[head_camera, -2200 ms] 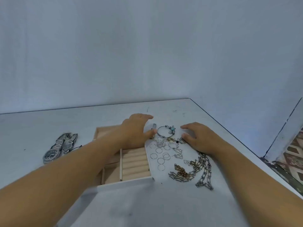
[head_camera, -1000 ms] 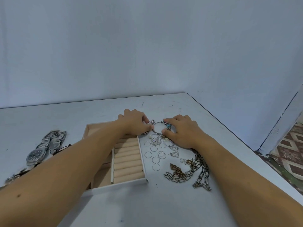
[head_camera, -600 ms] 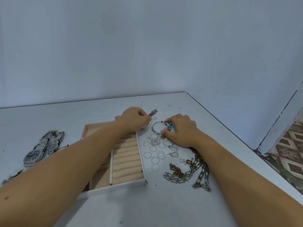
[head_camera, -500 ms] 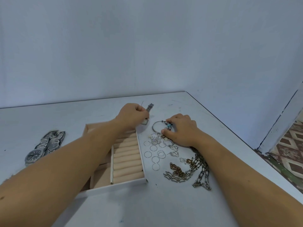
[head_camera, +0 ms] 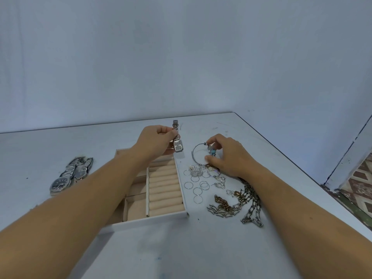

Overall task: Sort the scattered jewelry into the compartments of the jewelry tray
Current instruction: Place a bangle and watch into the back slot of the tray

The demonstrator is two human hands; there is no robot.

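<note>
Toward the table's (head_camera: 201,248) left edge lie two big watches (head_camera: 70,174). The jewelry tray (head_camera: 153,219) sits mid-table. Above its far right corner, the left hand (head_camera: 155,142) pinches a small square watch (head_camera: 178,146), lifted clear. Just right, the right hand (head_camera: 227,156) pinches a bangle (head_camera: 196,153) on the table, thin rings (head_camera: 196,186) and chains (head_camera: 241,206) nearer the front edge.

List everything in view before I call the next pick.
White jewelry tray with beige lining: one, table centre.
Beige ring rolls: one stack, tray's right compartment.
Small silver rectangular-faced watch: one, held above tray's far edge.
Silver wire bangle with turquoise charm: one, right of tray.
Thin silver wire rings: several, table beside tray's right wall.
Chunky silver and bronze link chains: tangled heap, by right forearm.
Large silver wristwatches: at least two, far left.
White table: one, under everything.
Left hand: one, pinches the small watch.
Right hand: one, pinches the bangle.
</note>
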